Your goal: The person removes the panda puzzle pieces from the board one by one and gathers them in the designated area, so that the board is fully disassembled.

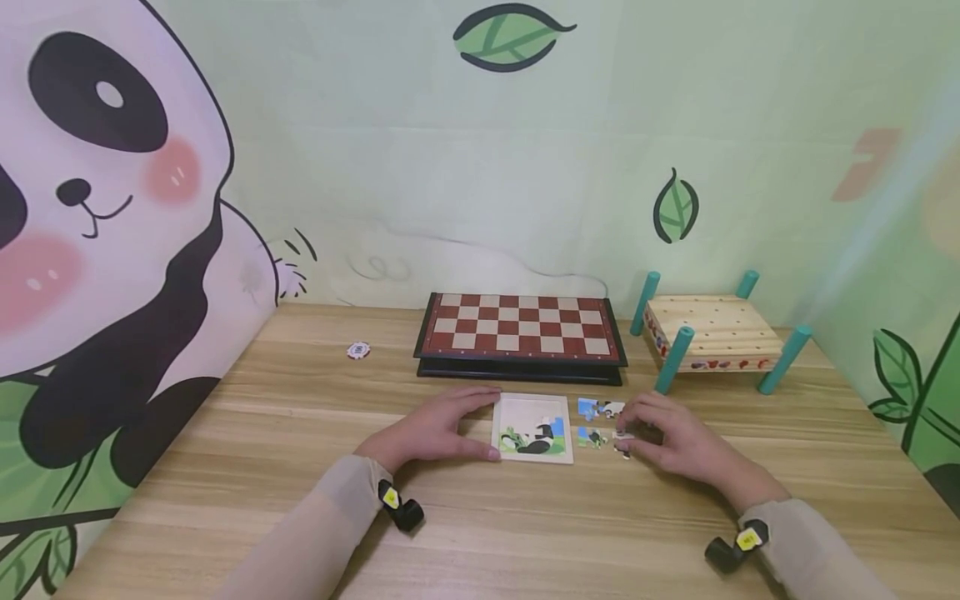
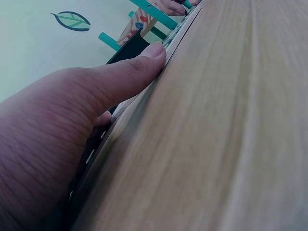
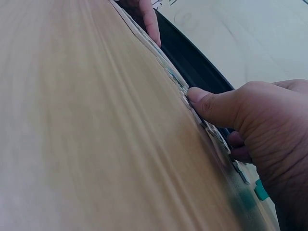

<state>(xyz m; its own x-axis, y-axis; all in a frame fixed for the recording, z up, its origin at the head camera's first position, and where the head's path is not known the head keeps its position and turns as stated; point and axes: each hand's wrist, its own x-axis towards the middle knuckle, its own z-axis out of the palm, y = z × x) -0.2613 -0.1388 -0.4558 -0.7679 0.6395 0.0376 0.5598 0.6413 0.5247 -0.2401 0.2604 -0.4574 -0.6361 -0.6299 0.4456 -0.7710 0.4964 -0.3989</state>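
Note:
In the head view a small square puzzle tray [image 1: 532, 404] with a pale border lies on the table, its lower part filled with a panda-and-leaves picture. My left hand [image 1: 435, 425] holds its left side, thumb at the near corner and fingers at the far corner. The thumb [image 2: 130, 72] lies against the tray's edge in the left wrist view. Loose puzzle pieces [image 1: 587, 408] lie right of the tray. My right hand [image 1: 678, 437] is over the rightmost ones, thumb [image 3: 207, 102] and bent fingers low among them. I cannot tell whether a piece is pinched there.
Behind the tray stands a red-and-white checkered board [image 1: 521, 325] on a black base. A wooden pegboard stand [image 1: 716, 325] with teal legs is at the back right. A poker chip [image 1: 358, 350] lies at the back left of the wooden table [image 1: 300, 433].

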